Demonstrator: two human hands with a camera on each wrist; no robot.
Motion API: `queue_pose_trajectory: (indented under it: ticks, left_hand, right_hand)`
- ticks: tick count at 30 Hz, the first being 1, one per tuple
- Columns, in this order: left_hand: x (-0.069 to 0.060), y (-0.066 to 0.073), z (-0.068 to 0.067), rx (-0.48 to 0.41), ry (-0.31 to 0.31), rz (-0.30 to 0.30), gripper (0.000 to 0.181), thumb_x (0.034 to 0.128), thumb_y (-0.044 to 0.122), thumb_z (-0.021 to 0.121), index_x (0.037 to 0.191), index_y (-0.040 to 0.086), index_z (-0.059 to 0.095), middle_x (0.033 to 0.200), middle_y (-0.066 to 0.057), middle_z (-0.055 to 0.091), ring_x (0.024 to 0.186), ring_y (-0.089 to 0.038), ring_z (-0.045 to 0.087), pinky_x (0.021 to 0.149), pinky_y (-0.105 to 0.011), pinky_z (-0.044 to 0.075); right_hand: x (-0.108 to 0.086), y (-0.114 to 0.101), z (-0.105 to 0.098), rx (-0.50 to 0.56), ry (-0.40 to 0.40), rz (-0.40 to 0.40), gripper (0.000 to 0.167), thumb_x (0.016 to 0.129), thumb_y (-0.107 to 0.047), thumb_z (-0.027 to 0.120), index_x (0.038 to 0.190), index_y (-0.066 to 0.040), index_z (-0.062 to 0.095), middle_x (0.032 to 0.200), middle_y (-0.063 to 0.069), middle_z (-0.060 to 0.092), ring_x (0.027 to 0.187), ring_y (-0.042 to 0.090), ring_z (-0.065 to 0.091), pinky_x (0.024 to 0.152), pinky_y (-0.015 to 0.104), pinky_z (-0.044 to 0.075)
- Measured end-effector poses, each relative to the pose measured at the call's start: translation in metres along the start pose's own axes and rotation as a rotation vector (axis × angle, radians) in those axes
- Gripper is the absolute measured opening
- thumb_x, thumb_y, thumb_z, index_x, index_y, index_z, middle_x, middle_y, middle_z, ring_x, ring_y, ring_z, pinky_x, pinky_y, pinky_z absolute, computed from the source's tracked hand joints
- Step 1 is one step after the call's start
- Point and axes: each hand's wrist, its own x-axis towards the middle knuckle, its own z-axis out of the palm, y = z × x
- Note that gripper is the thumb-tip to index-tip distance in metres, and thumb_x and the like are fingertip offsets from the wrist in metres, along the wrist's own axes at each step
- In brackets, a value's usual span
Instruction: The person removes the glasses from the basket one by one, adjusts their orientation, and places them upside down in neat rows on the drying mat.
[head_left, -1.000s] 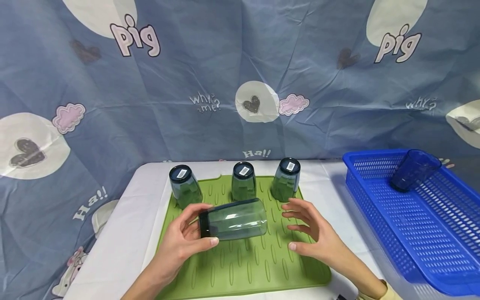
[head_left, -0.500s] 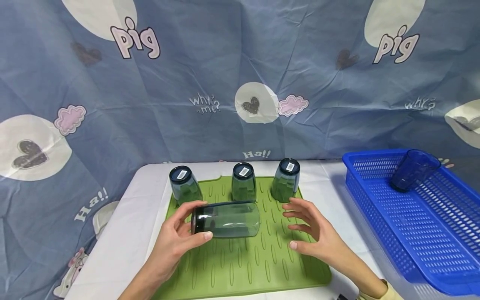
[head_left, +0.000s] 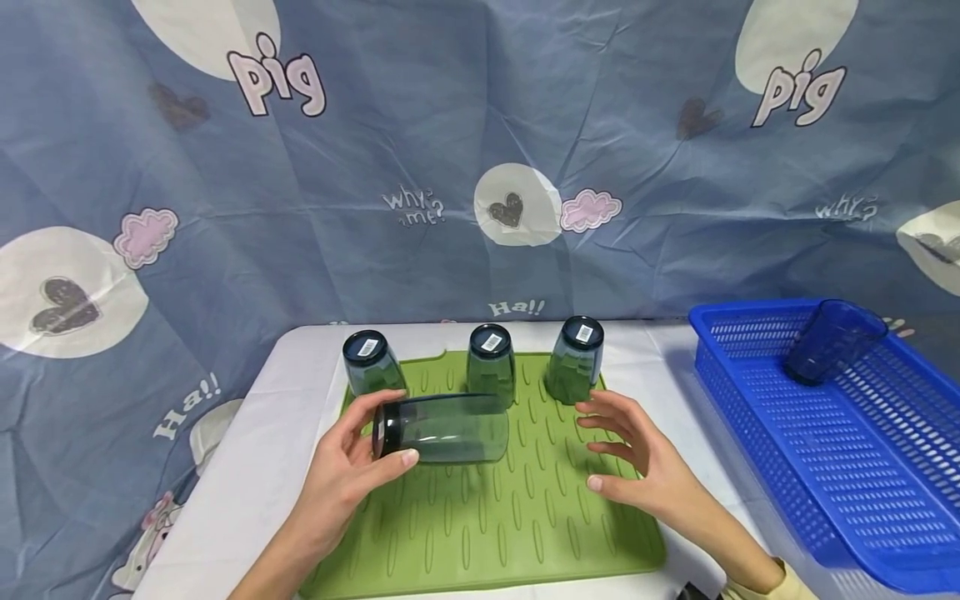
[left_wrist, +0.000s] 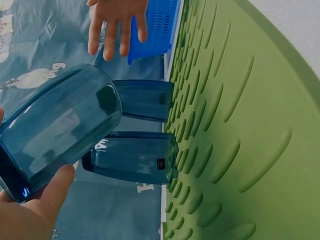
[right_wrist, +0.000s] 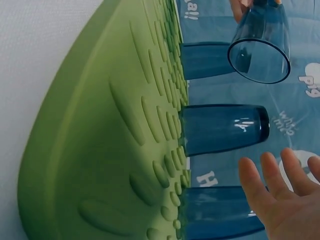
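Observation:
My left hand point(head_left: 337, 479) grips a blue-tinted drinking glass point(head_left: 453, 429) near its thick base, thumb in front and fingers behind. The glass lies on its side in the air, its mouth to the right, above a green ridged mat point(head_left: 517, 533). In the right wrist view the round rim of this held glass point(right_wrist: 260, 82) faces the camera. To the right of it my right hand point(head_left: 652, 467) hovers over the mat, fingers apart and loosely bent, holding nothing. Three similar glasses stand upside down along the mat's back edge: left point(head_left: 371, 367), middle point(head_left: 491, 367) and right point(head_left: 575, 362).
A blue perforated basket point(head_left: 765, 417) stands on the right of the white-covered table point(head_left: 247, 442). One more glass point(head_left: 828, 342) leans in its far end. A printed blue cloth point(head_left: 420, 108) hangs behind the table.
My left hand has moved left with the glass, whose mouth end has shifted away from my right hand. The right hand has stayed nearly in place.

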Motion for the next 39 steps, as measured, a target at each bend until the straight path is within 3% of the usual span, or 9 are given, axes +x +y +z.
queue_pose_trajectory:
  ticks: [8, 17, 29, 39]
  left_hand:
    - [0.001, 0.002, -0.002, 0.003, 0.037, 0.035, 0.069, 0.0818, -0.011, 0.070, 0.141, 0.009, 0.041, 0.130, -0.017, 0.052, 0.102, -0.026, 0.064, 0.078, -0.030, 0.056]
    - [0.001, 0.005, -0.006, 0.112, 0.079, -0.038, 0.065, 0.0774, -0.006, 0.078, 0.133, 0.002, 0.045, 0.126, -0.015, 0.056, 0.100, -0.023, 0.065, 0.080, -0.029, 0.056]
    - [0.004, 0.013, -0.012, 0.212, 0.157, -0.112, 0.065, 0.0781, 0.003, 0.081, 0.132, 0.008, 0.046, 0.127, -0.012, 0.055, 0.108, -0.017, 0.061, 0.089, -0.021, 0.049]
    - [0.005, 0.015, -0.020, 0.278, 0.176, -0.084, 0.063, 0.0783, 0.005, 0.082, 0.131, 0.008, 0.047, 0.125, -0.010, 0.058, 0.108, -0.014, 0.061, 0.093, -0.017, 0.046]
  right_hand:
    - [0.000, -0.001, -0.002, -0.032, 0.007, -0.002, 0.085, 0.078, 0.012, 0.073, 0.149, 0.002, 0.027, 0.142, 0.016, 0.046, 0.127, 0.034, 0.047, 0.098, 0.039, 0.049]
    - [0.001, -0.004, -0.005, -0.059, 0.013, -0.009, 0.085, 0.077, 0.012, 0.074, 0.148, 0.000, 0.029, 0.142, 0.016, 0.046, 0.128, 0.034, 0.047, 0.099, 0.038, 0.049]
    - [0.000, -0.002, -0.010, -0.084, 0.021, -0.009, 0.081, 0.079, 0.012, 0.073, 0.148, -0.005, 0.034, 0.141, 0.014, 0.048, 0.127, 0.036, 0.047, 0.099, 0.036, 0.048]
    - [0.001, 0.000, -0.012, -0.102, 0.024, -0.014, 0.080, 0.078, 0.012, 0.074, 0.146, 0.002, 0.033, 0.140, 0.019, 0.048, 0.127, 0.034, 0.047, 0.099, 0.036, 0.048]
